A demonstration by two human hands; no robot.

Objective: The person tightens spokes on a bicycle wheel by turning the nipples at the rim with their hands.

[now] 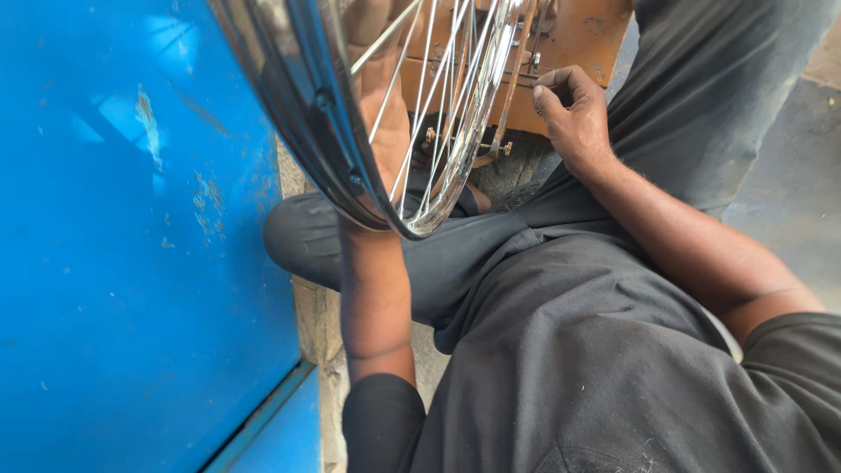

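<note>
A shiny chrome bicycle wheel rim with thin spokes stands close in front of me, near the top of the view. My left hand reaches up behind the spokes, largely hidden by them; what it grips I cannot tell. My right hand sits at the right side of the wheel with fingers curled shut, pinching something small near the spokes and a thin metal arm. I am seated in dark grey clothes, knee bent under the wheel.
A large blue painted metal panel fills the left side, close to the rim. An orange-brown rusty surface stands behind the wheel. Grey concrete floor shows at the right.
</note>
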